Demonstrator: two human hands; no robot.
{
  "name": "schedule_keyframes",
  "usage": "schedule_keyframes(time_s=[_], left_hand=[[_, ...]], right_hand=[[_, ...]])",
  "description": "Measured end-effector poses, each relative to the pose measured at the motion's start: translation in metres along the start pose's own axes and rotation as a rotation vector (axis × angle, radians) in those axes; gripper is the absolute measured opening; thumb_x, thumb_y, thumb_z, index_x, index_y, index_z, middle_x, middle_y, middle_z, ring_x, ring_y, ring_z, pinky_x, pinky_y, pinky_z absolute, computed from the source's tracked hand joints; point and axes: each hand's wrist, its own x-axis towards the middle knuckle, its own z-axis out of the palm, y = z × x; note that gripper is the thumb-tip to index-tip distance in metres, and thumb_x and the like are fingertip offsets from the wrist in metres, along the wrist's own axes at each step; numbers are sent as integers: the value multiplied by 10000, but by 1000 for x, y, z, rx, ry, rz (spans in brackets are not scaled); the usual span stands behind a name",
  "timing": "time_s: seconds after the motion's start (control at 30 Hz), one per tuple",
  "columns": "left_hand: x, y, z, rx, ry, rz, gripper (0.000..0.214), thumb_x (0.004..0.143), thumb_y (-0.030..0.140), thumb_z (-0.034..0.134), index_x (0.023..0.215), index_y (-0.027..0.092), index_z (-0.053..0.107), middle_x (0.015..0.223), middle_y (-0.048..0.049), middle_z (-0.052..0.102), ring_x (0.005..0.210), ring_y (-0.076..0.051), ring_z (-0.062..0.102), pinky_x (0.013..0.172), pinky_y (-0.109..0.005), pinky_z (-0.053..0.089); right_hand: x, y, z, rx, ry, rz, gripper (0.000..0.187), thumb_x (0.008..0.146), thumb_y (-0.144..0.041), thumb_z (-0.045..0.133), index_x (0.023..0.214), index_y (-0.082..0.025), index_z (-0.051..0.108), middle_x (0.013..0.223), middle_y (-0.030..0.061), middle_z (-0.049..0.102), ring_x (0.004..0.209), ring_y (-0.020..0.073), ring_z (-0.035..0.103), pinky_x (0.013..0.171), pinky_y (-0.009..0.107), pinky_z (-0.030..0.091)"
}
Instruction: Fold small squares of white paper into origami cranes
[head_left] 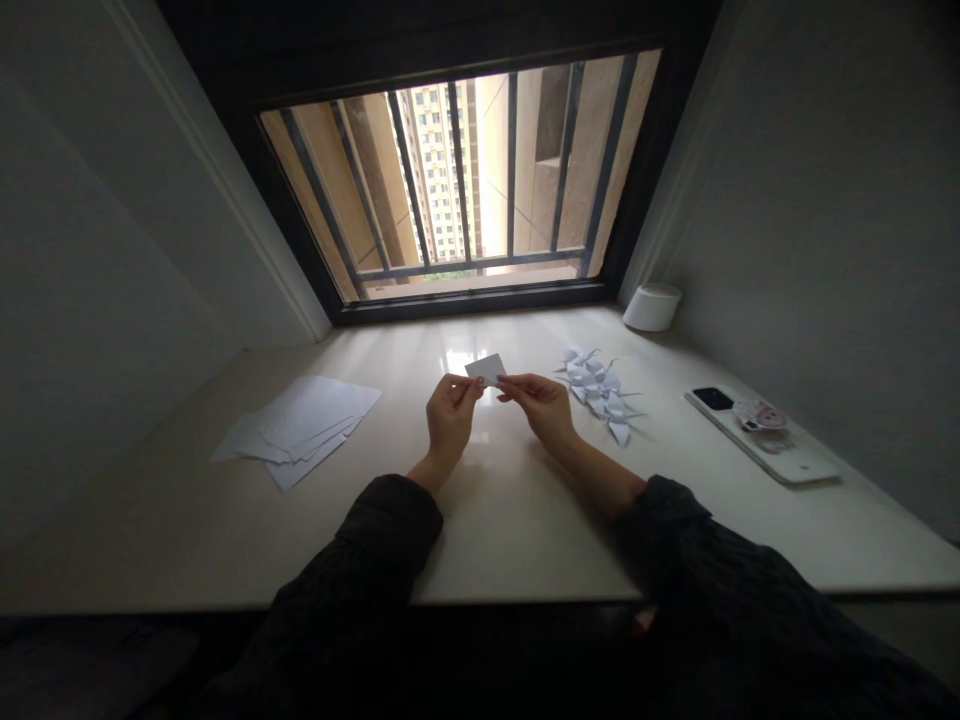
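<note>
A small folded piece of white paper (pixel 486 368) is held up above the sill, between my two hands. My left hand (pixel 452 415) pinches its lower left corner between thumb and fingers. At its lower right, my right hand (pixel 546 408) grips the paper in the same kind of pinch. The fingertips of both hands almost meet along the lower edge. To the right of my right hand lies a cluster of folded white paper cranes (pixel 600 388), with thin pointed ends sticking out. Loose white paper sheets (pixel 315 420) lie overlapping to the left of my left hand.
A white phone (pixel 795 455) with a cartoon grip on its back lies at the right. A white round container (pixel 652 307) stands in the back right corner. Behind the pale sill (pixel 517 540) is a dark-framed window (pixel 480 308) with bars; walls close off both sides.
</note>
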Motion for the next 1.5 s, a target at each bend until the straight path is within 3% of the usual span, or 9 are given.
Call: schedule_keyframes(time_s=[0.53, 0.7, 0.93, 1.23, 1.5], left_hand=[[1, 0, 2, 7, 6, 27, 239, 750, 348, 698, 766, 171, 538, 779, -35, 713, 773, -176, 701, 760, -336, 568], [1, -1, 2, -7, 6, 18, 242, 753, 346, 696, 759, 172, 528, 765, -29, 712, 757, -170, 700, 747, -331, 568], [2, 1, 1, -47, -41, -45, 309, 731, 349, 717, 885, 196, 497, 781, -37, 731, 746, -179, 708, 761, -342, 561], [2, 2, 3, -115, 6, -115, 367, 706, 360, 735, 841, 202, 432, 680, -13, 714, 664, -185, 707, 745, -366, 571], [-2, 2, 7, -130, 40, -160, 339, 733, 361, 708, 906, 194, 468, 751, -49, 728, 717, -185, 710, 791, -380, 555]], right_hand=[[-3, -2, 2, 32, 13, 17, 277, 613, -339, 803, 854, -215, 741, 749, 32, 739, 672, 193, 687, 703, 349, 554], [-2, -2, 2, 67, 2, 48, 228, 604, -339, 805, 768, -203, 725, 704, 27, 728, 649, 183, 677, 693, 343, 546], [-4, -7, 2, 82, 28, 107, 250, 573, -364, 809, 727, -199, 702, 654, 10, 717, 626, 180, 671, 695, 355, 550], [-3, -5, 2, 101, 24, 114, 242, 569, -347, 814, 724, -200, 701, 645, 9, 715, 617, 175, 670, 696, 346, 543], [-2, 0, 3, 62, 34, 79, 294, 615, -396, 779, 812, -199, 685, 722, 19, 714, 675, 181, 672, 712, 347, 539]])
